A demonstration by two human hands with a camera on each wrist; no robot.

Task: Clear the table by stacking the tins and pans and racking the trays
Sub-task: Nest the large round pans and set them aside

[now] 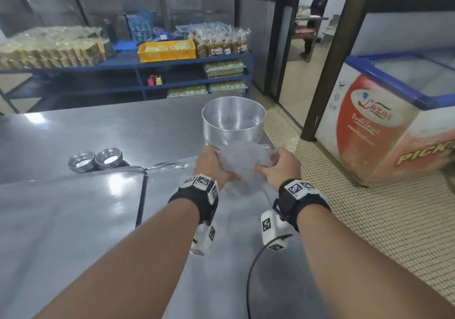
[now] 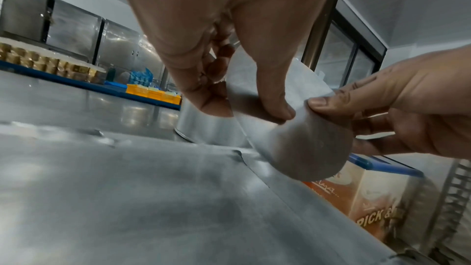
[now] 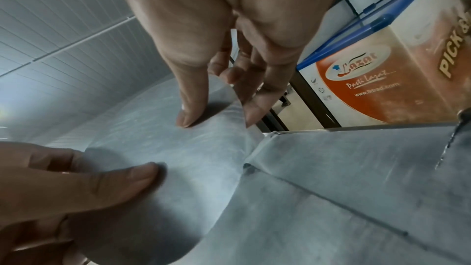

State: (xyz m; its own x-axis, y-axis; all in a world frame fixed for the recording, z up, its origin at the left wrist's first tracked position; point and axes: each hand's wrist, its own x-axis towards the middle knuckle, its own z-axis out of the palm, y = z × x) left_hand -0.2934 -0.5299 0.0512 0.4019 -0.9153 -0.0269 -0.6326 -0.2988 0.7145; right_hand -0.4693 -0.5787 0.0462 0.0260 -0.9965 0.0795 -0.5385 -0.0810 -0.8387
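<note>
Both hands hold one thin round metal disc, blurred and tilted, just above the steel table. My left hand pinches its left edge between thumb and fingers. On the disc's right edge my right hand does the same, thumb on top. Right behind the disc stands a stack of deep round tins, also in the left wrist view. Two short stacks of small tart tins sit to the left. A flat tray lies at front left.
The table's right edge runs just beside my right hand, with tiled floor beyond. A chest freezer stands to the right. Blue shelving with packed goods is behind the table. A person stands past the doorway.
</note>
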